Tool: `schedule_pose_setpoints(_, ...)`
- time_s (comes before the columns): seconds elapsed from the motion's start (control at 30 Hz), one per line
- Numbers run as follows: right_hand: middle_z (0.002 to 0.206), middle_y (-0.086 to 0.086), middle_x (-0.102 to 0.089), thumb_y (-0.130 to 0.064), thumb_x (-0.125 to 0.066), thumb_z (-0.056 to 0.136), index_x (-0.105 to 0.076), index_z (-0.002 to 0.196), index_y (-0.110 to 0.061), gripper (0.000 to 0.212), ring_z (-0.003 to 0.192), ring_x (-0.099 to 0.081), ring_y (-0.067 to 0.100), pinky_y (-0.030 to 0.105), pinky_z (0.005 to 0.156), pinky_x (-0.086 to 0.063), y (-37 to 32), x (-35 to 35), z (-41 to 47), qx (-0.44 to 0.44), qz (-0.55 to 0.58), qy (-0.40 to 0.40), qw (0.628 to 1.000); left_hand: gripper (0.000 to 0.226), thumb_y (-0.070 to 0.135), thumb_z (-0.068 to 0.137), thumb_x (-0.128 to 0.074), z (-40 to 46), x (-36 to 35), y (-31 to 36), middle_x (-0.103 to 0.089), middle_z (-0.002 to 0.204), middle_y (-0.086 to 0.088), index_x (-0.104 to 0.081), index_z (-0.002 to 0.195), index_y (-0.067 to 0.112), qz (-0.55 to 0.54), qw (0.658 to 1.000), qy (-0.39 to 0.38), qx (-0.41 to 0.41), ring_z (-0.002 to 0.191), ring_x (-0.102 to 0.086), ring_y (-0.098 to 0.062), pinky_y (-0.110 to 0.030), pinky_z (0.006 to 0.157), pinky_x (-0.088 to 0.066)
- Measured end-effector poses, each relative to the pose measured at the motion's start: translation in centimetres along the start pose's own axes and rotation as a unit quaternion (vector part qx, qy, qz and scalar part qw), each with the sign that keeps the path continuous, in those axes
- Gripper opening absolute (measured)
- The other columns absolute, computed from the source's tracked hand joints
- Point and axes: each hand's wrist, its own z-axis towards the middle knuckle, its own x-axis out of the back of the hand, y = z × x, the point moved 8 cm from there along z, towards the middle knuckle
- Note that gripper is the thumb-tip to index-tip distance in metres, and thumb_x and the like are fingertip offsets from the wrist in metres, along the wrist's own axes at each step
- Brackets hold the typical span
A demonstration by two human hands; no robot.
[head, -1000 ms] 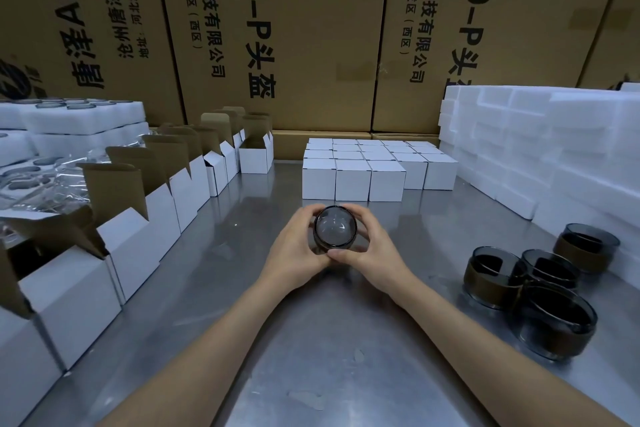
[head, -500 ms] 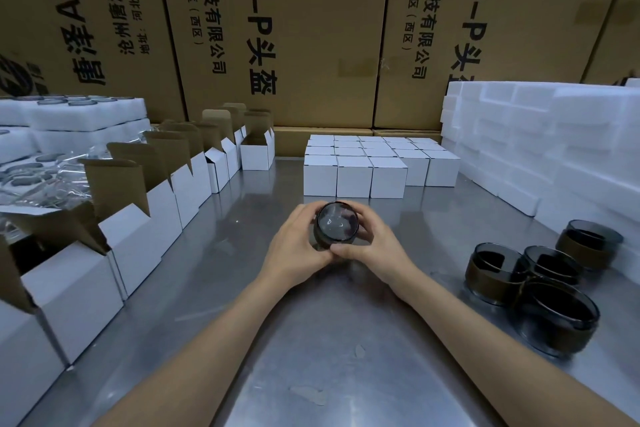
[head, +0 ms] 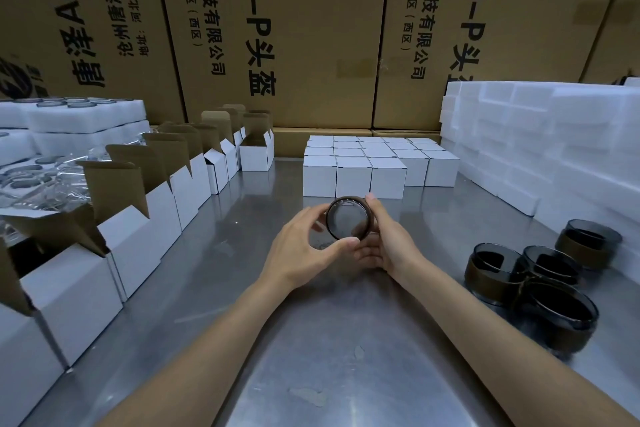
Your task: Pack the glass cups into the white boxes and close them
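I see both hands over the steel bench (head: pixel 311 357), gripping one glass cup (head: pixel 348 221) between them: my left hand (head: pixel 304 250) curls round its left side, thumb under the rim, and my right hand (head: pixel 388 246) cups its right side. The cup lies tipped on its side, its long axis running toward me, one round end facing the camera. Right of the cup, four dark glass cups (head: pixel 554 308) stand upright, clustered. Left of it runs a row of open white boxes (head: pixel 138 229), flaps up; I cannot tell their contents. Just beyond the cup sits a block of closed white boxes (head: pixel 353 177). Farther right, white foam blocks (head: pixel 540 149) are stacked.
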Motion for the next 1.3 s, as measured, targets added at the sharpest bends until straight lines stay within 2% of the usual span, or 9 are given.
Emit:
schedule_pose_setpoints(0.17, 0.066, 0.010, -0.068, -0.064, -0.045, 0.088, -0.068, 0.097, -0.009, 0.060, 0.050, -0.061, 0.018, 0.024, 0.052, -0.051, 0.1, -0.2, 0.1, -0.002, 0.005, -0.016, 1.000, 0.061, 0.059, 0.068, -0.072, 0.1, 0.1, 0.1, -0.061, 0.112, 0.017, -0.057, 0.120, 0.032, 0.010, 1.000, 0.005, -0.012, 0.099, -0.058, -0.002, -0.033, 0.087, -0.052)
schedule_pose_setpoints(0.4, 0.094, -0.005, -0.073, -0.054, -0.044, 0.093, -0.064, 0.106, -0.027, 0.036, 0.080, -0.069, 0.013, 0.029, 0.075, -0.052, -0.1, -1.4, -0.1, 0.007, 0.010, -0.103, 0.995, 0.063, 0.035, 0.073, -0.080, -0.2, 0.2, 0.5, -0.050, 0.115, 0.022, -0.046, 0.127, 0.032, 0.057, 0.997, 0.024, -0.046, 0.103, -0.056, -0.006, -0.036, 0.080, -0.053)
schedule_pose_setpoints(0.6, 0.097, -0.002, -0.072, -0.063, -0.054, 0.083, -0.062, 0.114, -0.021, 0.052, 0.075, -0.068, 0.009, 0.029, 0.073, -0.052, -0.3, -1.2, -0.2, 0.030, -0.021, -0.072, 0.997, 0.073, 0.041, 0.072, -0.080, -0.4, 0.3, 1.2, -0.047, 0.126, 0.017, -0.042, 0.133, 0.028, 0.065, 0.995, 0.029, -0.066, 0.110, -0.054, -0.006, -0.028, 0.080, -0.053)
schedule_pose_setpoints(0.77, 0.085, -0.005, -0.067, -0.079, -0.062, 0.051, -0.056, 0.099, -0.021, 0.075, 0.067, -0.064, 0.005, 0.029, 0.074, -0.054, -0.3, -1.1, -0.5, 0.056, -0.082, -0.033, 0.995, 0.075, 0.038, 0.075, -0.078, -0.5, 0.0, 2.2, -0.050, 0.134, 0.004, -0.044, 0.138, 0.016, 0.081, 0.991, 0.018, -0.102, 0.120, -0.051, -0.012, -0.031, 0.091, -0.051)
schedule_pose_setpoints(0.87, 0.097, -0.003, -0.069, -0.079, -0.057, 0.056, -0.058, 0.105, -0.022, 0.074, 0.077, -0.066, 0.007, 0.029, 0.075, -0.054, -0.3, -1.4, -0.5, 0.046, -0.093, -0.060, 0.993, 0.071, 0.038, 0.074, -0.080, -0.4, 0.2, 2.2, -0.054, 0.128, 0.004, -0.049, 0.134, 0.016, 0.083, 0.991, 0.025, -0.097, 0.115, -0.054, -0.012, -0.032, 0.089, -0.051)
schedule_pose_setpoints(0.97, 0.115, -0.002, -0.067, -0.070, -0.042, 0.082, -0.058, 0.120, -0.025, 0.060, 0.095, -0.066, 0.011, 0.029, 0.077, -0.051, 0.1, -1.9, -0.4, -0.004, -0.053, -0.125, 0.991, 0.069, 0.037, 0.073, -0.081, -0.3, 0.6, 1.9, -0.054, 0.125, 0.005, -0.050, 0.131, 0.017, 0.091, 0.991, 0.046, -0.088, 0.111, -0.054, -0.013, -0.032, 0.085, -0.052)
schedule_pose_setpoints(1.13, 0.098, -0.005, -0.073, -0.048, -0.064, 0.074, -0.062, 0.109, -0.023, 0.043, 0.087, -0.069, 0.006, 0.027, 0.088, -0.046, 0.0, -1.8, -0.9, -0.029, -0.004, -0.218, 0.976, 0.070, 0.042, 0.070, -0.081, -0.4, 0.7, 1.8, -0.056, 0.122, 0.007, -0.050, 0.128, 0.017, 0.076, 0.992, 0.054, -0.083, 0.107, -0.056, -0.010, -0.029, 0.082, -0.052)
schedule_pose_setpoints(1.23, 0.101, 0.000, -0.073, -0.044, -0.067, 0.071, -0.067, 0.106, -0.019, 0.044, 0.089, -0.069, 0.010, 0.026, 0.087, -0.050, -0.1, -1.9, -0.8, 0.007, 0.016, -0.197, 0.980, 0.076, 0.043, 0.070, -0.082, -0.4, 0.5, 2.0, -0.054, 0.128, 0.005, -0.049, 0.132, 0.016, 0.075, 0.992, 0.052, -0.089, 0.116, -0.053, -0.010, -0.026, 0.092, -0.048)
schedule_pose_setpoints(1.3, 0.107, 0.007, -0.071, -0.036, -0.074, 0.073, -0.064, 0.114, -0.011, 0.049, 0.093, -0.069, 0.014, 0.026, 0.077, -0.054, -0.4, -1.7, -0.7, 0.045, 0.039, -0.147, 0.987, 0.078, 0.042, 0.073, -0.079, -0.4, 0.5, 2.3, -0.053, 0.133, 0.000, -0.047, 0.136, 0.011, 0.085, 0.990, 0.050, -0.102, 0.122, -0.051, -0.015, -0.028, 0.100, -0.044)
